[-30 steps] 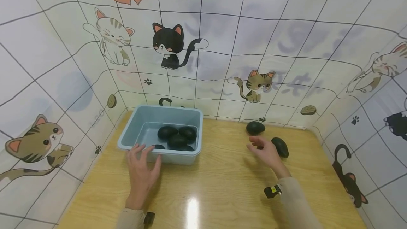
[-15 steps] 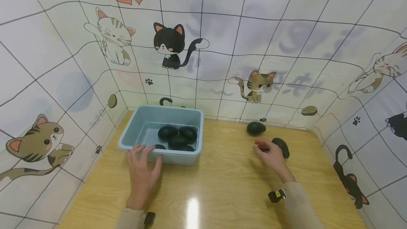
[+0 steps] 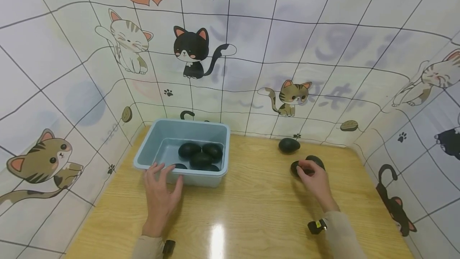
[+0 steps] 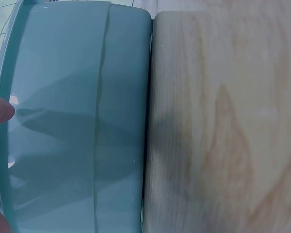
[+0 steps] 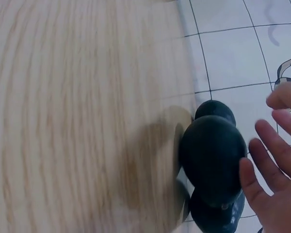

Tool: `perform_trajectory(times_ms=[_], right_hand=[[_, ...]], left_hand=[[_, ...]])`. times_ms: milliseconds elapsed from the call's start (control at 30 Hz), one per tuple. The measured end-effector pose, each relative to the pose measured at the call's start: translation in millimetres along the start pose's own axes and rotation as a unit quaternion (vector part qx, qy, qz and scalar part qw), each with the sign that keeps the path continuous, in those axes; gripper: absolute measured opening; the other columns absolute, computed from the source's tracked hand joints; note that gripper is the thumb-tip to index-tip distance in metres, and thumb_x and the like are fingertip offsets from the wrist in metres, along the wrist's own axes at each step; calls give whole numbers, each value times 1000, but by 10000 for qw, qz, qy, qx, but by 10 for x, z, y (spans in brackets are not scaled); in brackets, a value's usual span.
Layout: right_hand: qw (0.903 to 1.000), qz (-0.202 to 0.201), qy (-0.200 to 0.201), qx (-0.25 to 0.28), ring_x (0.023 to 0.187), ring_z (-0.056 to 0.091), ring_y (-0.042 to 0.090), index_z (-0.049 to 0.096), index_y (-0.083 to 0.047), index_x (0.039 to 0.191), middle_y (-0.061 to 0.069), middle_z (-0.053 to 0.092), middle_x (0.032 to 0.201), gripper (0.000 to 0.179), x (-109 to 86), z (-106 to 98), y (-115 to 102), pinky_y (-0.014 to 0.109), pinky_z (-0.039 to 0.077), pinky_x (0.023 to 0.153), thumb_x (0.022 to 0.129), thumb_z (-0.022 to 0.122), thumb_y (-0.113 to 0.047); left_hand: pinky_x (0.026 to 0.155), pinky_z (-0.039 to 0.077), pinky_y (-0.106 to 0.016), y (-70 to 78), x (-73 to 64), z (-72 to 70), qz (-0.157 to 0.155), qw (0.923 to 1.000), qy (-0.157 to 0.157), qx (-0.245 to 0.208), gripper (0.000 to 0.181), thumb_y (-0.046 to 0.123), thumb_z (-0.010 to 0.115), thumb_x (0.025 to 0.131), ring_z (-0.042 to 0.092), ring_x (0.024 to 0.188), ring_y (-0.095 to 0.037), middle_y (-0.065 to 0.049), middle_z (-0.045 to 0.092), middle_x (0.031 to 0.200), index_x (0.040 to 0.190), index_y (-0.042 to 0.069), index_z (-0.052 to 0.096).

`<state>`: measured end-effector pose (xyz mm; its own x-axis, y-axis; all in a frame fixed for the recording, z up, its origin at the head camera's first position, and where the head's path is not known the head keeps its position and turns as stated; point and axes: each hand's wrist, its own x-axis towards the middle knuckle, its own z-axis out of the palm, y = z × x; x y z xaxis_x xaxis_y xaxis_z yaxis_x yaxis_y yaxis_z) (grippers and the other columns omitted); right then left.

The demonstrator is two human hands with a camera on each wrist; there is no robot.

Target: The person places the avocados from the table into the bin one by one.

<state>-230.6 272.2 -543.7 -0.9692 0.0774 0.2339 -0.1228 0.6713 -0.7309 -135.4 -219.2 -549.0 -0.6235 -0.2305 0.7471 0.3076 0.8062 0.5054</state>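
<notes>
My left hand (image 3: 161, 199) rests its fingertips on the front rim of a pale blue plastic bin (image 3: 187, 126), with the thumb spread along the outer wall. In the left wrist view, a fingertip (image 4: 2, 110) lies at the rim of that bin (image 4: 58, 97). Over on the right, my right hand (image 3: 317, 181) is beside a dark green avocado (image 3: 295, 168) and partly covers another avocado (image 3: 316, 160). The right wrist view has the fingers (image 5: 270, 158) loosely bent, not wrapped round the large near avocado (image 5: 211, 155); one fingertip is at its edge.
Several avocados (image 3: 201, 159) lie in the right part of the bin. One more avocado (image 3: 288, 145) lies near the back edge of the wooden table (image 3: 248, 199). A cat-printed wall covering (image 3: 248, 103) encloses the back and sides.
My right hand has shifted right and slightly down, uncovering more of the avocado that was under its fingers. The left hand and the bin have stayed put.
</notes>
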Motion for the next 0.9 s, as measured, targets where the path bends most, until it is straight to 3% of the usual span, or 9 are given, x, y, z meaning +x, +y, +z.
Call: perform_trajectory(times_ms=[133,333,400,700,900], right_hand=[[9995,101,268,-120,116,63,20,68,-7,133,13,73,130,34,-24,-26,49,14,49,83,102,70,-23],[9989,191,308,-295,128,59,41,65,-2,136,24,67,136,41,-38,-50,104,53,49,103,100,72,-20],[9989,242,237,-323,128,58,44,64,-1,138,26,65,137,43,-42,-42,144,60,46,106,99,72,-20],[9984,429,-275,-256,139,53,52,49,-4,154,30,51,156,63,-91,31,324,66,45,111,102,71,-31],[9977,434,-421,-320,141,50,55,42,-5,158,33,47,159,71,-82,63,354,69,43,112,101,73,-32]], left_hand=[[117,21,-82,-1,3,4,55,9999,85,-49,35,18,78,85,47,132,-55,-32,55,128,116,3,71],[117,23,-80,3,13,14,142,9997,165,-111,36,18,79,84,48,131,-55,-31,56,127,116,3,71],[117,23,-80,3,16,17,151,9996,180,-122,36,17,79,84,48,131,-55,-31,56,127,116,3,72],[117,23,-80,-7,15,17,137,9997,173,-136,36,17,79,84,48,131,-54,-31,56,127,117,3,71],[116,24,-81,-17,12,21,177,9996,194,-115,36,17,78,84,48,130,-55,-32,56,126,117,3,71]])
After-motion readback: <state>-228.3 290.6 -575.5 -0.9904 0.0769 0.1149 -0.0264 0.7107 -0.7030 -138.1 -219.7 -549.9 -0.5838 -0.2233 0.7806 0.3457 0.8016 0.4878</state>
